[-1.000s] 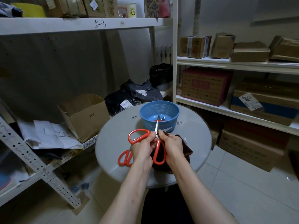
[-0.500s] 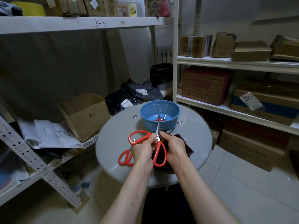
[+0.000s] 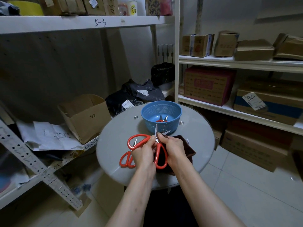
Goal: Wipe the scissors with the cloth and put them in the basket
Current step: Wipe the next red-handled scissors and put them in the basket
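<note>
At the back edge of the round table [image 3: 118,128] we see the blue basket [image 3: 170,126]. By the front edge lies the dark cloth [image 3: 185,145]; our right hand [image 3: 172,148] pinches it onto the red scissors [image 3: 158,147], which our left hand [image 3: 143,153] grips

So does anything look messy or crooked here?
Yes. On the left, a holed metal bar leans slantwise instead of standing straight, and crumpled papers are piled beside an open box. Nothing on the table looks spilled.
</note>
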